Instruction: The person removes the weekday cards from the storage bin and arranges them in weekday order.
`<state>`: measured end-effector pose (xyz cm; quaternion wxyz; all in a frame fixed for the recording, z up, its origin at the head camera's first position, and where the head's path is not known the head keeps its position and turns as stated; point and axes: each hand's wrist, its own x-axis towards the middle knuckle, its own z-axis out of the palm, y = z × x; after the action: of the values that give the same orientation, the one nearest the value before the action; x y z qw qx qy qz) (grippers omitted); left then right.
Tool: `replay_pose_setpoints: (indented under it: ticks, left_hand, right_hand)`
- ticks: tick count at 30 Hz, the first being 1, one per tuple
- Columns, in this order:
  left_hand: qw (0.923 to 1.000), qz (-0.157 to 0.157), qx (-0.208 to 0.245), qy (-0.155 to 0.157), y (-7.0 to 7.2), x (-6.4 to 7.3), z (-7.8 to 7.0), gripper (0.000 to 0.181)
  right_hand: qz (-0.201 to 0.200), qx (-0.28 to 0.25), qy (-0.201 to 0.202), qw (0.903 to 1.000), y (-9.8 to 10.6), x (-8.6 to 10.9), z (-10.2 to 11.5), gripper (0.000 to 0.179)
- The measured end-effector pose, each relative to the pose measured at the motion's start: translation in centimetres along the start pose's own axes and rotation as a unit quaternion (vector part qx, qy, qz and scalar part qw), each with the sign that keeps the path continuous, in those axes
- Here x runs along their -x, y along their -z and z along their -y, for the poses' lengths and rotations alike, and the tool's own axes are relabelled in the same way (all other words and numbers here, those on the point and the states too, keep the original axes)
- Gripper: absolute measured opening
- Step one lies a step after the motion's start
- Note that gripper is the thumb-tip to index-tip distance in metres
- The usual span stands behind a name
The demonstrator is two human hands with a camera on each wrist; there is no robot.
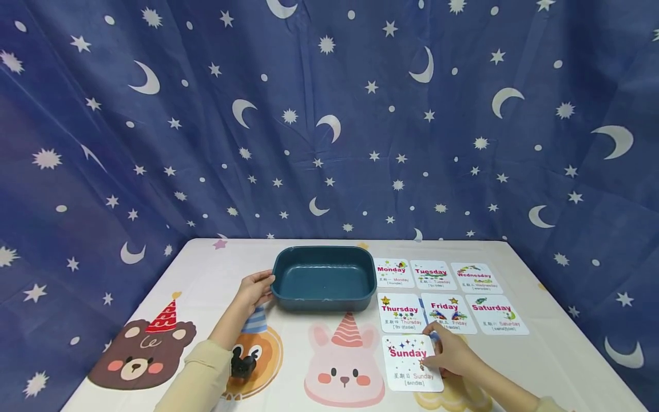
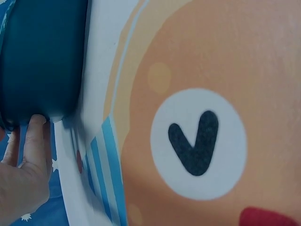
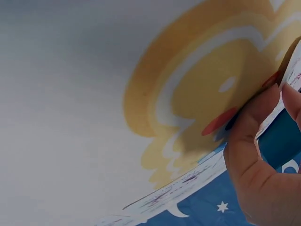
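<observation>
A dark teal rectangular plastic basin [image 1: 324, 305] stands near the back of the table, its visible inside bare. My left hand [image 1: 255, 290] holds its left end, fingers against the outer wall [image 2: 42, 94] and at the rim. At the right, my right hand [image 1: 453, 356] pinches the right edge of the white Sunday card [image 1: 407, 384]. In the right wrist view, thumb and finger of the right hand [image 3: 261, 174] meet on a raised card edge [image 3: 292, 66]. Above it lie the Thursday card [image 1: 400, 310] and the Friday card [image 1: 443, 308], the latter partly behind the hand.
The Monday card [image 1: 392, 270], Tuesday card [image 1: 431, 272] and Wednesday card [image 1: 475, 275] form the back row. The Saturday card [image 1: 492, 309] lies at the right. Printed animals cover the pale tablecloth [image 1: 206, 263], and a starry blue curtain [image 1: 329, 160] hangs behind.
</observation>
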<state>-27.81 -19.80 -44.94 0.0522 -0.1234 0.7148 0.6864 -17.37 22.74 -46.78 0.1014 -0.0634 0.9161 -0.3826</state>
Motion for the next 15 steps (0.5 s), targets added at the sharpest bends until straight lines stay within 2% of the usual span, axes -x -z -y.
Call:
replay_pose_setpoints:
  ticks: [6, 9, 15]
  left_hand:
    - [1.0000, -0.003, 0.005, -0.001, -0.1, -0.2, -0.2, 0.044]
    - [1.0000, -0.002, 0.008, 0.002, -0.1, -0.1, -0.4, 0.045]
    - [0.9987, 0.002, 0.029, 0.042, 0.1, 0.3, -1.2, 0.045]
  right_hand:
    - [0.002, 0.040, 0.032, 0.9987, 0.2, -0.4, 0.2, 0.043]
    - [0.007, 0.046, 0.035, 0.9983, 0.5, -0.6, 0.1, 0.044]
    - [0.067, -0.029, 0.022, 0.9971, 1.5, -0.7, 0.5, 0.044]
